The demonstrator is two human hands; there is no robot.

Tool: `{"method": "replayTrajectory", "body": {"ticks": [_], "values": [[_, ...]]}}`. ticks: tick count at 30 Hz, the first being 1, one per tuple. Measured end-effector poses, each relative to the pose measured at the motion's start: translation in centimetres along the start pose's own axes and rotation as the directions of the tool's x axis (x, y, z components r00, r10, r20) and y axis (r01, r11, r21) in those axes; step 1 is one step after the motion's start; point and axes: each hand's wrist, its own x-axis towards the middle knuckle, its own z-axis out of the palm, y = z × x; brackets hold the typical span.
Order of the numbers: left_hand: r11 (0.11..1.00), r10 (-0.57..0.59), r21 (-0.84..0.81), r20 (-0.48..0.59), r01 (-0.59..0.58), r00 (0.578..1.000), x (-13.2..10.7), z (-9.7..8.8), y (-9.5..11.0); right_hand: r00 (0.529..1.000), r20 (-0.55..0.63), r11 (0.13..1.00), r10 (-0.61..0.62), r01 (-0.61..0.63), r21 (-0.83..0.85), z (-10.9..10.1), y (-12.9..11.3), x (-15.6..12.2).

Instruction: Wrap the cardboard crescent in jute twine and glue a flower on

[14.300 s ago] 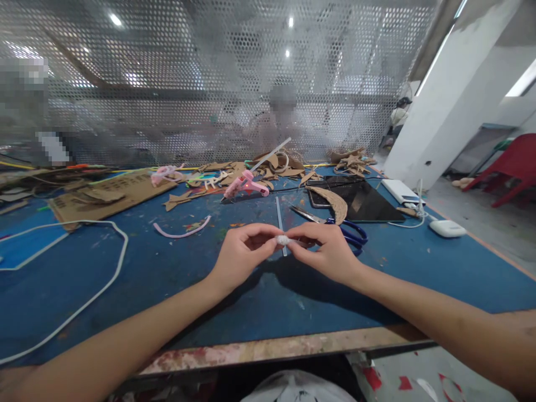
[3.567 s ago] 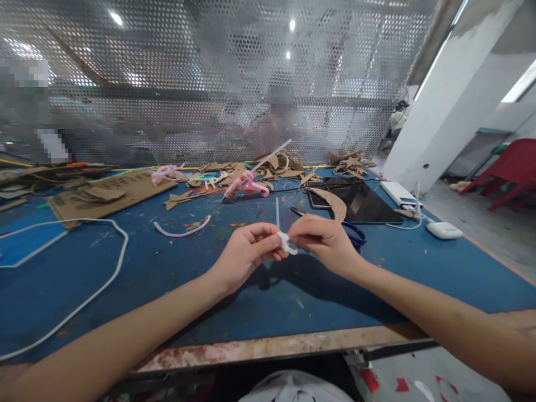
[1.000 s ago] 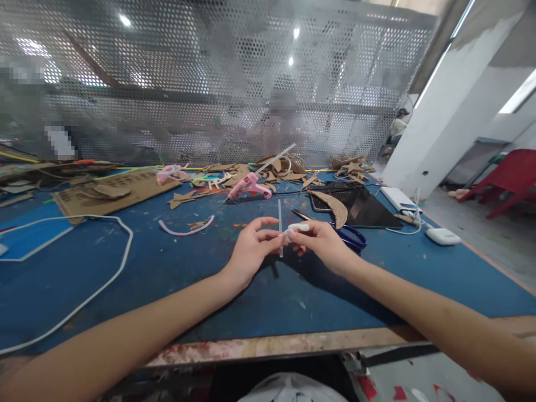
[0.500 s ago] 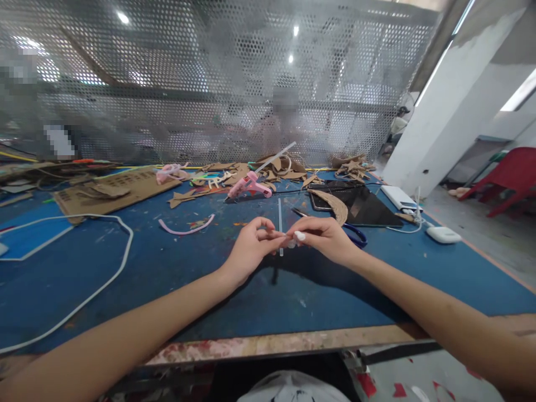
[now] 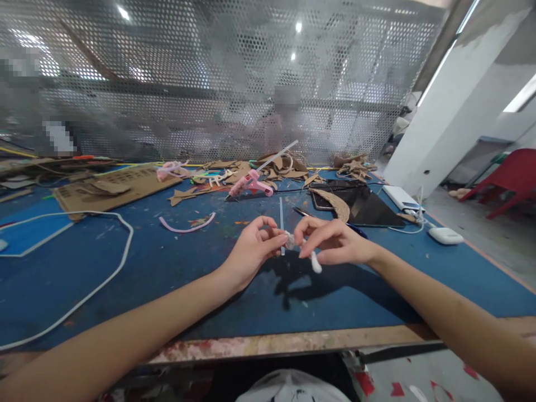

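Observation:
Above the near middle of the blue tabletop, my left hand (image 5: 259,245) pinches a small translucent whitish lump (image 5: 290,241) between thumb and forefinger. Close on its right is my right hand (image 5: 335,241), fingers bent in a loose pinch around a small white piece with a rounded, soft-looking end (image 5: 316,263) that hangs below the thumb. Whether the lump and the white piece are joined, I cannot tell. Just behind the fingers a clear glue stick (image 5: 281,215) lies on the table. Scissors (image 5: 302,212) lie partly hidden behind my right hand.
A pink glue gun (image 5: 251,183) with a stick in its back rests farther off, near cardboard scraps (image 5: 276,166). A curved cardboard piece (image 5: 337,204) overlaps a dark tablet (image 5: 368,206). At left are a lilac strip (image 5: 188,228) and a white cable (image 5: 125,251).
My hands were together at the fingertips; the right hand has moved slightly right and turned. The white piece now hangs lower, and the translucent lump shows more clearly at my left fingertips.

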Motion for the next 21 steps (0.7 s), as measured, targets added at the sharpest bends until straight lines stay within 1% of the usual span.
{"method": "replayTrajectory", "body": {"ticks": [3,7,10,13,15,17,19,21], "values": [[1.0,0.012,-0.008,-0.009,-0.012,1.0,-0.1,0.1,-0.1,0.998,-0.039,0.985,-0.041,0.033,-0.172,0.2,-0.1,0.2],[1.0,-0.014,-0.007,0.014,0.014,1.0,-0.3,0.2,-0.2,0.979,-0.17,0.913,-0.113,0.035,-0.407,1.0,0.3,0.4],[1.0,-0.015,0.006,0.01,0.015,1.0,-0.3,0.2,-0.3,0.945,-0.269,0.832,-0.185,0.005,-0.554,1.8,0.6,0.4],[0.998,0.049,0.033,-0.042,-0.047,0.998,-0.3,0.2,-0.4,0.9,-0.355,0.705,-0.252,-0.081,-0.705,2.7,0.8,0.4],[0.992,0.11,0.066,-0.078,-0.105,0.991,-0.4,0.1,-0.3,0.881,-0.367,0.602,-0.299,-0.124,-0.789,3.1,0.8,0.4],[0.981,0.173,0.103,-0.103,-0.162,0.98,-0.5,0.2,-0.3,0.879,-0.33,0.509,-0.343,-0.122,-0.852,3.3,0.8,0.3],[0.969,0.22,0.139,-0.114,-0.204,0.969,-0.6,0.3,-0.2,0.88,-0.286,0.44,-0.378,-0.101,-0.892,3.4,0.7,0.4],[0.958,0.25,0.17,-0.11,-0.229,0.962,-0.7,0.4,-0.2,0.875,-0.266,0.397,-0.404,-0.093,-0.913,3.5,0.6,0.4]]}}
